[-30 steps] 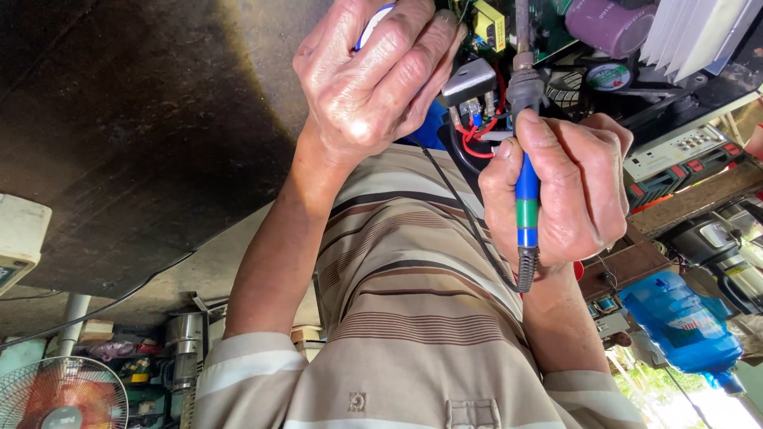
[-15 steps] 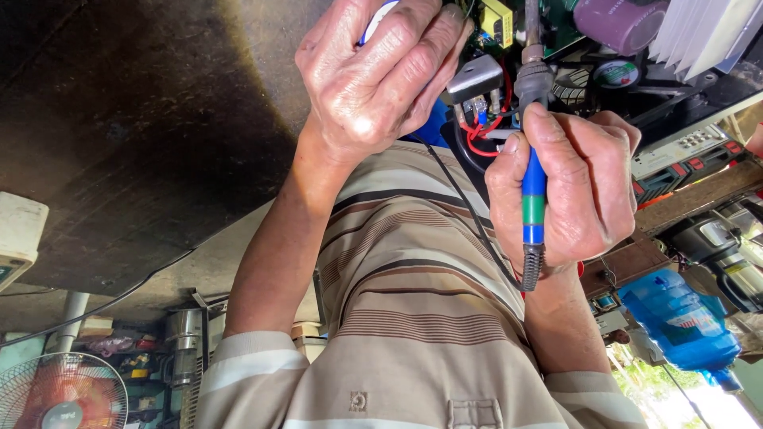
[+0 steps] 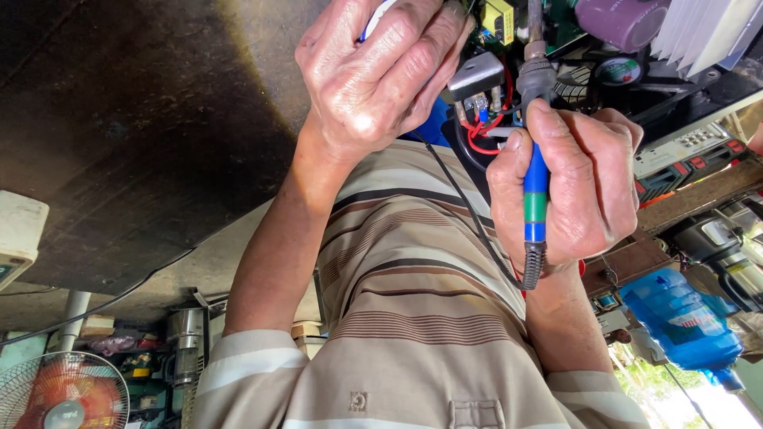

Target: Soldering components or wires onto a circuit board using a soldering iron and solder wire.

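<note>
My right hand (image 3: 584,187) is closed around a soldering iron (image 3: 535,195) with a blue and green handle. Its metal tip points away from me into an open circuit board (image 3: 556,48). A black cord (image 3: 469,214) runs from the handle's spring end across my striped shirt (image 3: 421,318). My left hand (image 3: 373,75) is curled around a small white and blue object (image 3: 375,14), most of it hidden by the fingers. The fingertips rest by a grey metal component (image 3: 475,75) with red wires (image 3: 486,133). The two hands are close together over the board.
A purple capacitor (image 3: 624,20), white heat-sink fins (image 3: 703,32) and a yellow part (image 3: 499,16) sit on the board. A dark worktop (image 3: 143,119) lies to the left. A grey and red device (image 3: 683,155), a blue water bottle (image 3: 683,318) and a fan (image 3: 63,393) stand around.
My right hand has shifted slightly with the soldering iron, bringing its tip a little further into the board. My left hand has kept its grip and barely moved.
</note>
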